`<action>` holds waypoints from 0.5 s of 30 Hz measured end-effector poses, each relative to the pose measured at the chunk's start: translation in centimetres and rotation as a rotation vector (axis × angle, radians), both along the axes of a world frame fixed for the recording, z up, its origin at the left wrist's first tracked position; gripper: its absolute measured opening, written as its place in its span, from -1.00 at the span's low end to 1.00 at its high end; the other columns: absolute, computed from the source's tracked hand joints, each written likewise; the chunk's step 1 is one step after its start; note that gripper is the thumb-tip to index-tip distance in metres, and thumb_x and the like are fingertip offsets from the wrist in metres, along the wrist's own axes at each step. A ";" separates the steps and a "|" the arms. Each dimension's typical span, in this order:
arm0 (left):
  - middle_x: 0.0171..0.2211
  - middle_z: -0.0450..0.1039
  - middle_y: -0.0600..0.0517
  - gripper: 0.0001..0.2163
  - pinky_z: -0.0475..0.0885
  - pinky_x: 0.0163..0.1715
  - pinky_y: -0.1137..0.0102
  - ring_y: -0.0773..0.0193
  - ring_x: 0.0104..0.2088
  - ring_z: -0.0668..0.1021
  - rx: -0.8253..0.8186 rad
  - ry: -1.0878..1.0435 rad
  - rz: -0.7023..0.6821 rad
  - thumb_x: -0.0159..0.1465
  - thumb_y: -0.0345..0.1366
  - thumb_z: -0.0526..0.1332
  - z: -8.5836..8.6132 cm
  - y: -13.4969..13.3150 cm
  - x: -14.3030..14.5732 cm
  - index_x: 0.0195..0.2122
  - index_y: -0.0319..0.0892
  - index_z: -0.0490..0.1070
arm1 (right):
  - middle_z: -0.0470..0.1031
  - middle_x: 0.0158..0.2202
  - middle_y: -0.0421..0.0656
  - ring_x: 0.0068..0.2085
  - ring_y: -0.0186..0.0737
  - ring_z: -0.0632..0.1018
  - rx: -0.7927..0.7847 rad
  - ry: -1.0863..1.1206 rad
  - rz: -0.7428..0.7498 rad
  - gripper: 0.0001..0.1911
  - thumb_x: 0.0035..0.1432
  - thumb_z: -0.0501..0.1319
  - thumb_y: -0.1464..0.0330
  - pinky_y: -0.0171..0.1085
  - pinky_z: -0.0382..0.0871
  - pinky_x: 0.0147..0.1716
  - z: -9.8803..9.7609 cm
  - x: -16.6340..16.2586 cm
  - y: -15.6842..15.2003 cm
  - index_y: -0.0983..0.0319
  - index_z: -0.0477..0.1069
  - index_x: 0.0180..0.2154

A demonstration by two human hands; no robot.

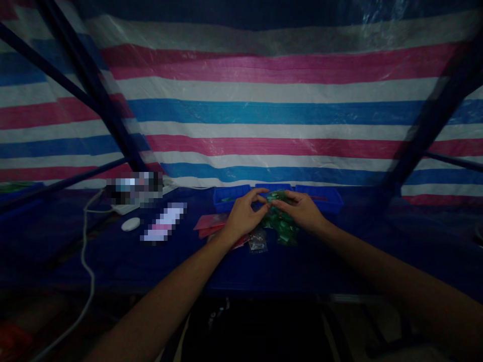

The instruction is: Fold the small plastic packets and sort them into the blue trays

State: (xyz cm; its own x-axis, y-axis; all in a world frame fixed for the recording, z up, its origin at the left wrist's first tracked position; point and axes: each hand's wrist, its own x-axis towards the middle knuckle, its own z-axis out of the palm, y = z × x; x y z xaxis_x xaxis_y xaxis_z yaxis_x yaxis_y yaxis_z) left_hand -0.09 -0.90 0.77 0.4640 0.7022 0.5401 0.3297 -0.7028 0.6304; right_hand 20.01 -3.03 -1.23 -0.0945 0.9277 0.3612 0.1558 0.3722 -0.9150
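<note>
My left hand (244, 213) and my right hand (302, 211) meet over the desk with fingers closed on a small green plastic packet (278, 195). It is held between thumbs and fingertips, partly hidden by them. Just below my right hand lies a pile of green packets (287, 230). Beside that pile is a clear, greyish packet (257, 241). Flat red packets (209, 222) lie to the left, partly under my left wrist. Behind my hands stand a left blue bin (222, 205), a middle blue bin (273, 187) and a right blue bin (332, 203).
On the blue desk (241, 274), to the left, are a lit, blurred-out flat rectangle (164, 222) and a white oval object (131, 224). A white cable (87, 266) hangs over the left side. Striped sheeting (264, 110) and dark blue poles (433, 120) enclose the desk.
</note>
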 end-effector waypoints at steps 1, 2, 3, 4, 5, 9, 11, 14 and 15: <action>-0.21 0.59 0.00 -0.67 0.45 0.02 0.18 0.17 -0.14 0.61 0.001 -0.021 -0.002 0.33 -0.26 0.20 0.0 0.0 0.0 0.11 -0.08 0.35 | 0.57 -0.30 -0.17 -0.36 -0.25 0.53 -0.017 0.037 0.018 -0.55 0.05 0.38 0.06 -0.25 0.43 -0.32 -0.1 0.1 0.1 0.22 0.53 -0.12; -0.22 0.58 -0.01 -0.67 0.45 0.02 0.18 0.18 -0.14 0.61 0.001 -0.039 -0.006 0.32 -0.27 0.20 0.0 0.0 0.0 0.11 -0.09 0.34 | 0.59 -0.27 -0.15 -0.34 -0.24 0.55 -0.027 0.070 0.034 -0.55 0.02 0.41 0.09 -0.24 0.45 -0.29 -0.1 0.1 0.1 0.22 0.52 -0.12; -0.21 0.57 -0.01 -0.67 0.45 0.02 0.19 0.19 -0.15 0.60 -0.002 -0.051 -0.011 0.32 -0.27 0.20 -0.1 0.0 0.0 0.10 -0.09 0.34 | 0.60 -0.25 -0.14 -0.33 -0.24 0.56 -0.032 0.099 0.044 -0.56 0.00 0.43 0.12 -0.22 0.47 -0.26 -0.1 0.1 0.2 0.22 0.52 -0.13; -0.21 0.56 -0.01 -0.69 0.46 0.01 0.19 0.19 -0.15 0.60 -0.010 -0.057 -0.019 0.32 -0.27 0.20 -0.1 0.0 0.0 0.09 -0.10 0.34 | 0.61 -0.23 -0.13 -0.32 -0.24 0.57 -0.034 0.123 0.050 -0.58 -0.01 0.44 0.15 -0.22 0.48 -0.25 -0.1 0.2 0.2 0.21 0.52 -0.14; -0.21 0.55 -0.02 -0.71 0.47 -0.01 0.20 0.19 -0.16 0.60 -0.025 -0.058 -0.031 0.32 -0.27 0.20 -0.2 0.0 0.1 0.07 -0.10 0.34 | 0.61 -0.22 -0.13 -0.32 -0.25 0.58 -0.038 0.140 0.056 -0.59 -0.01 0.44 0.17 -0.21 0.49 -0.24 -0.1 0.1 0.2 0.21 0.52 -0.15; -0.22 0.54 -0.03 -0.76 0.49 -0.09 0.23 0.20 -0.19 0.59 -0.079 -0.068 -0.058 0.33 -0.26 0.19 -0.3 0.1 0.2 0.01 -0.10 0.33 | 0.62 -0.21 -0.10 -0.31 -0.21 0.60 -0.057 0.143 0.051 -0.60 -0.02 0.44 0.18 -0.18 0.52 -0.24 0.2 0.0 0.0 0.21 0.51 -0.17; -0.22 0.53 -0.02 -0.75 0.48 -0.08 0.24 0.21 -0.19 0.59 -0.063 -0.091 -0.046 0.32 -0.28 0.20 -0.3 0.2 0.2 0.02 -0.10 0.31 | 0.62 -0.18 -0.09 -0.29 -0.20 0.61 -0.061 0.138 0.042 -0.60 -0.01 0.43 0.16 -0.16 0.54 -0.21 0.3 -0.1 -0.1 0.21 0.50 -0.16; -0.25 0.52 0.00 -0.71 0.47 -0.06 0.23 0.23 -0.22 0.58 -0.036 -0.128 -0.008 0.30 -0.29 0.22 -0.3 0.4 0.3 0.03 -0.12 0.28 | 0.62 -0.15 -0.10 -0.24 -0.19 0.62 -0.062 0.191 0.064 -0.60 -0.01 0.43 0.16 -0.15 0.55 -0.15 0.2 -0.2 0.0 0.20 0.47 -0.16; -0.26 0.52 0.00 -0.70 0.46 -0.06 0.22 0.23 -0.23 0.58 -0.033 -0.137 0.003 0.30 -0.28 0.23 -0.3 0.4 0.3 0.05 -0.11 0.27 | 0.62 -0.16 -0.11 -0.24 -0.20 0.63 -0.061 0.217 0.070 -0.60 -0.02 0.44 0.18 -0.15 0.55 -0.14 0.1 -0.2 0.1 0.20 0.47 -0.17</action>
